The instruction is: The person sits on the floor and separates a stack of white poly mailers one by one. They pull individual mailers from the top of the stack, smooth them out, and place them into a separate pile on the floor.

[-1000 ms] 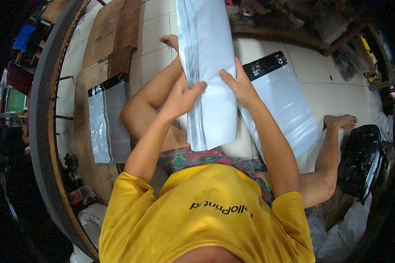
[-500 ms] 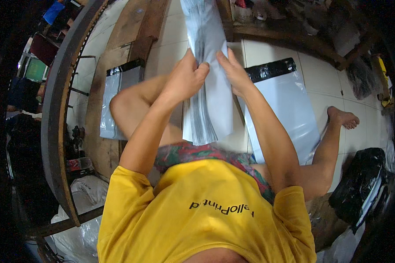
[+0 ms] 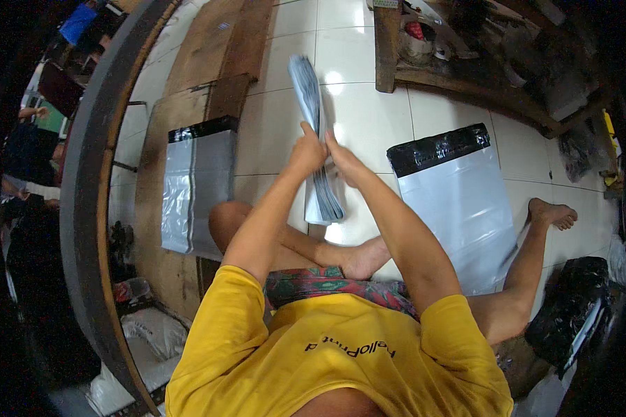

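Note:
A long bundle of white and grey plastic mailing bags (image 3: 305,87) is raised above the tiled floor, folded lengthwise with its layered edges showing. My left hand (image 3: 306,154) is closed round the bundle's left side near the middle. From the other side my right hand (image 3: 346,165) presses against it, with the fingers partly hidden behind the bags. To the right on the floor lies a flat stack of white mailing bags (image 3: 459,208) with a black top strip. Another stack (image 3: 198,181), grey and white with a black strip, rests on the boards to the left.
Wooden boards (image 3: 161,208) run along the left side, beside a dark curved metal frame (image 3: 90,208). A low wooden bench (image 3: 476,108) with clutter stands at the far right. A black plastic bag (image 3: 570,313) lies at the near right. Other people's hands show at the far left.
The bundle has come down nearer me and looks narrower, folded together between my hands. Both hands have moved nearer. My left knee has dropped and my foot now shows.

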Demonstrator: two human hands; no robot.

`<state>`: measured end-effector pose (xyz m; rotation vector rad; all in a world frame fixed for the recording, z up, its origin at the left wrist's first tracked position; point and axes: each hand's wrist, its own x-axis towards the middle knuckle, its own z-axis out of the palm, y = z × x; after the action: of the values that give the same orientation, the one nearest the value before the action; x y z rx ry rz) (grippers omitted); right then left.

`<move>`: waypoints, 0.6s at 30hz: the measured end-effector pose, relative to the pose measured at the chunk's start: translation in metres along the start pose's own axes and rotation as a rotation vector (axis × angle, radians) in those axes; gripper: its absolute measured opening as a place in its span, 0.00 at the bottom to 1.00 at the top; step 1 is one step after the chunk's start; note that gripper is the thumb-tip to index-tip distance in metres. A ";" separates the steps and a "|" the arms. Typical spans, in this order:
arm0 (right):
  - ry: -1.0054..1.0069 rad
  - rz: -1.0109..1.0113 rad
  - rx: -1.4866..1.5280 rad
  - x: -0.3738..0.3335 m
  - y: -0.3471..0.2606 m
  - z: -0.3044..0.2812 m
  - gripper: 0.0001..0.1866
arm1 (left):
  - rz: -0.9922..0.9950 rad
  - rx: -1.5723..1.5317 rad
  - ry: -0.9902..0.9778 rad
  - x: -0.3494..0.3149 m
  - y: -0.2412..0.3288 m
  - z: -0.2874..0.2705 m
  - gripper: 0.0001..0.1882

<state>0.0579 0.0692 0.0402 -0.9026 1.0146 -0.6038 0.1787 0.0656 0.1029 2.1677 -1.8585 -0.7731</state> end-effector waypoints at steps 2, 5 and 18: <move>-0.002 0.024 0.048 -0.019 -0.003 0.006 0.48 | -0.080 -0.028 -0.113 0.003 -0.023 0.037 0.49; 0.112 0.124 -0.038 -0.011 -0.007 -0.017 0.51 | 0.036 -0.084 -0.189 0.009 -0.015 0.037 0.50; 0.458 0.086 -0.460 0.006 0.066 -0.102 0.25 | 0.635 0.376 -0.015 0.002 0.000 0.073 0.29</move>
<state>-0.0306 0.0622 -0.0437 -1.1400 1.6421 -0.5224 0.1422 0.0775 0.0403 1.5482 -2.6505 -0.3238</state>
